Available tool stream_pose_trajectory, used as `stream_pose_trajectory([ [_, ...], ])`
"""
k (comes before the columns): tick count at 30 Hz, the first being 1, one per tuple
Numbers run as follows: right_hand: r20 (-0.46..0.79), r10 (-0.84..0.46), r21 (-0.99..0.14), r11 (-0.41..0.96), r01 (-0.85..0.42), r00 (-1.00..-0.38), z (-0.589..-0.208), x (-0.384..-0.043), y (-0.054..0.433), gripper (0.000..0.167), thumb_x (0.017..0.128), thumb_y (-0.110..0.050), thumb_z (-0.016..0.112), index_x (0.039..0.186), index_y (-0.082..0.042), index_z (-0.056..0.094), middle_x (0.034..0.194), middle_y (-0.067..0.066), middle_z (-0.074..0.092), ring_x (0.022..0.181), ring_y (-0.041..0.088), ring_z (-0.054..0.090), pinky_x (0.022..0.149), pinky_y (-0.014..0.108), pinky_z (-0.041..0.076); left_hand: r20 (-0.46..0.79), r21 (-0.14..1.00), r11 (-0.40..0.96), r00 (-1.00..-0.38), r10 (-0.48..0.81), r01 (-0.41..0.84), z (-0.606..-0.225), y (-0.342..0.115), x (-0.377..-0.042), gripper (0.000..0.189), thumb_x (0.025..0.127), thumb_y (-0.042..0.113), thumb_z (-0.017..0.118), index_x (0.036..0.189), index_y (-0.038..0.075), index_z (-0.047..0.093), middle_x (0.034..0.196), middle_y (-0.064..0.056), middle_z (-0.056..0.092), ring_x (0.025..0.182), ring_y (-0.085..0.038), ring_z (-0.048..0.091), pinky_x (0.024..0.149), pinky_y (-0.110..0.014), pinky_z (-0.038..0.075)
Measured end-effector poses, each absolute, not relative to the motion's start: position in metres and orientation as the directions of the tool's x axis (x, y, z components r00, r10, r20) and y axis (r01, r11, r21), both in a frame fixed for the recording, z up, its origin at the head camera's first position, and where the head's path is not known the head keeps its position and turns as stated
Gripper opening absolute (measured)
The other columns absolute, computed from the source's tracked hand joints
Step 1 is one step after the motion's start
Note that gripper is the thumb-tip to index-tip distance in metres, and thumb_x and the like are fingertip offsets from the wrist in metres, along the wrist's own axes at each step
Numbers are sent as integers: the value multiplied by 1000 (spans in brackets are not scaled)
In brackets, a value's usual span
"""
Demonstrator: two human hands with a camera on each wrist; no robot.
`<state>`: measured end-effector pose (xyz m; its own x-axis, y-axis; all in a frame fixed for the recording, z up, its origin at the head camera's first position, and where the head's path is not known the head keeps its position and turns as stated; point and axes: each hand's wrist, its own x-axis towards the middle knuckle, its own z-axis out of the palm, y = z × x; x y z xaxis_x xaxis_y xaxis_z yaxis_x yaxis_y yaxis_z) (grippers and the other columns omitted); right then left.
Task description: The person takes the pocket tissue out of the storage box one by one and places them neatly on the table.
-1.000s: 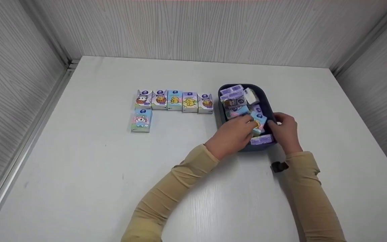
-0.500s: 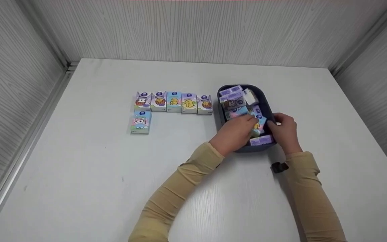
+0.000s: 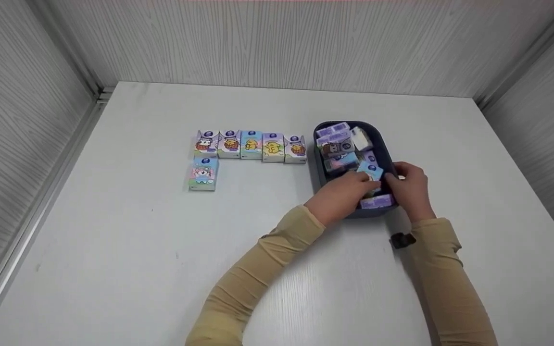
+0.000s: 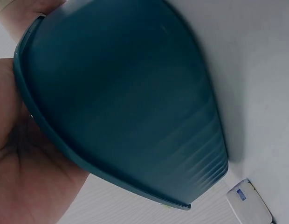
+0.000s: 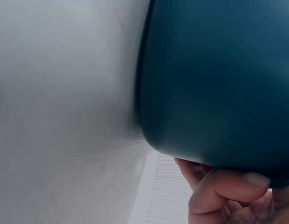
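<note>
In the head view my left hand (image 3: 337, 194) reaches over the near left rim of a dark blue plastic bin (image 3: 386, 144). Its fingers curl over a light blue pocket tissue pack (image 3: 369, 169), hiding the pack's lower part. My right hand (image 3: 410, 190) grips the bin's right rim. Curled fingers of that right hand (image 5: 230, 196) also show under the bin's edge in the right wrist view. The left wrist view has the bin's outer wall (image 4: 121, 93) in front, with the left palm (image 4: 32, 172) beside the rim; its fingertips are hidden there.
Several cartoon-printed tissue packs (image 3: 251, 145) lie in a row left of the bin. Another pack (image 3: 203, 174) lies below the row's left end. More packs (image 3: 335, 144) fill the bin. A small black object (image 3: 402, 240) is by the right sleeve. A wall (image 3: 282, 43) stands behind the table.
My left hand has shifted slightly right and toward the front of the bin, covering more of the light blue pack. My right hand stays at the rim.
</note>
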<state>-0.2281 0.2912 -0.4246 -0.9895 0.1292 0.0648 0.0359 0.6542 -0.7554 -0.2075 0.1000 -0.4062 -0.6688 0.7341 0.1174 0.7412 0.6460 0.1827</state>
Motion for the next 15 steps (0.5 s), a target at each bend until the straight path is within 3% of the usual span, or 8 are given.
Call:
stream_pose_trajectory([
  [4,80,125,-758,652,21,-989,-425,-227,291,30,92,-10,55,118,4,62,112,21,63,98,26,59,77,30,45,137,169,645,-665,734,746,-406,101,-207,42,97,6,54,134,26,57,131,-4,51,112,-18,46,91,-25,45],
  [8,59,124,-760,648,35,-991,-426,-227,291,31,94,-12,54,119,3,62,114,19,62,99,26,59,78,32,46,95,149,673,-688,720,725,-405,100,-208,38,97,11,55,129,30,61,134,-4,47,115,-23,42,95,-32,43],
  [12,39,129,-761,646,54,-991,-426,-227,291,32,94,-13,54,121,3,61,115,19,62,101,26,58,83,36,46,70,231,691,-720,691,685,-406,100,-211,31,97,14,55,125,25,65,134,-6,44,117,-25,43,99,-34,40],
  [15,41,129,-762,645,52,-991,-425,-228,291,31,94,-12,54,120,3,61,115,19,62,101,26,57,85,36,45,98,291,684,-732,674,669,-407,100,-213,25,97,16,55,119,21,68,127,-5,47,111,-23,47,94,-30,43],
])
